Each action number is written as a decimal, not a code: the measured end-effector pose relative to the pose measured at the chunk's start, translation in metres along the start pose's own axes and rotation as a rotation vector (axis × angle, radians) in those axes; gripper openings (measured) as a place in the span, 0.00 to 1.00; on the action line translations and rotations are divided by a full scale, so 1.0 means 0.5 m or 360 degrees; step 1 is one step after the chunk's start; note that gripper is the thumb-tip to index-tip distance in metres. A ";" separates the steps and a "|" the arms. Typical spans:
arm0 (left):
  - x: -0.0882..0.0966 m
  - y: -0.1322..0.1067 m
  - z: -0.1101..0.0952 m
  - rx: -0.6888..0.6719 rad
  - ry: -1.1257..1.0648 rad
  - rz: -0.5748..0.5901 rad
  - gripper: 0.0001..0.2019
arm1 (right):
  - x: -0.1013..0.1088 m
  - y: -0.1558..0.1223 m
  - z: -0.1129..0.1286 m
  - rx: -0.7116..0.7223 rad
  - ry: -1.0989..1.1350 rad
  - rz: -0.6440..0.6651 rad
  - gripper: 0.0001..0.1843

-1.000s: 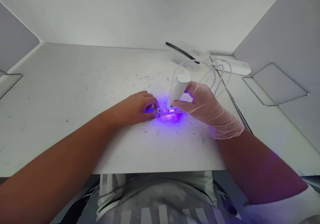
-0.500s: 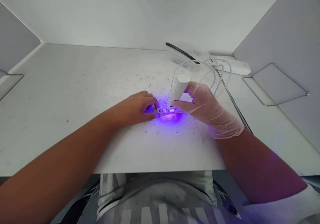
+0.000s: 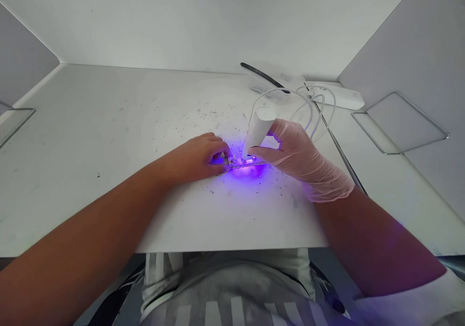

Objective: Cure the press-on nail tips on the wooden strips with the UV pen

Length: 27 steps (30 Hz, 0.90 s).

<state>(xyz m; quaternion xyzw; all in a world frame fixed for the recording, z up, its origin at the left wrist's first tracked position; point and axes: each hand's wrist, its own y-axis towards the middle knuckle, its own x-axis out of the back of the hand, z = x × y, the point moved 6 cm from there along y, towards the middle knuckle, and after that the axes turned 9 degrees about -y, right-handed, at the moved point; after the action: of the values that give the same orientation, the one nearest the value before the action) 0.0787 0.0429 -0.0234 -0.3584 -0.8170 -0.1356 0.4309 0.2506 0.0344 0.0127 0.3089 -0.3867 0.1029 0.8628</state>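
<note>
My right hand (image 3: 298,154), in a thin clear glove, is wrapped round a white pen-shaped lamp (image 3: 257,129) held nose-down. The lamp casts violet light onto a small flat metal strip (image 3: 245,162) lying on the white table (image 3: 109,137). My bare left hand (image 3: 201,156) rests knuckles-up on the table, its fingertips pinched on the strip's left end. A white cable (image 3: 312,105) runs from the lamp's top toward the back of the table.
A white power strip (image 3: 341,96) and a black-edged flat tool (image 3: 265,76) lie at the back right. Wire frames stand at the right (image 3: 399,122) and the far left (image 3: 16,117). Dark specks are scattered over the table's middle. Grey partitions close both sides.
</note>
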 end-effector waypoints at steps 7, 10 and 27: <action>0.000 -0.001 0.000 -0.0006 -0.0006 0.0000 0.09 | 0.002 0.000 0.004 0.0004 0.0019 -0.0016 0.04; 0.000 0.000 0.000 -0.0017 -0.0005 -0.0008 0.09 | 0.002 0.001 0.006 -0.0004 0.0022 -0.0015 0.04; 0.001 0.002 0.001 -0.0013 -0.0004 -0.0005 0.10 | 0.003 0.002 0.006 -0.0030 0.0039 -0.0003 0.05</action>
<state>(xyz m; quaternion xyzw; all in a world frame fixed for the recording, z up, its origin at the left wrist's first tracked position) 0.0790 0.0437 -0.0234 -0.3589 -0.8176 -0.1393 0.4282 0.2493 0.0333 0.0155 0.2997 -0.3767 0.1023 0.8705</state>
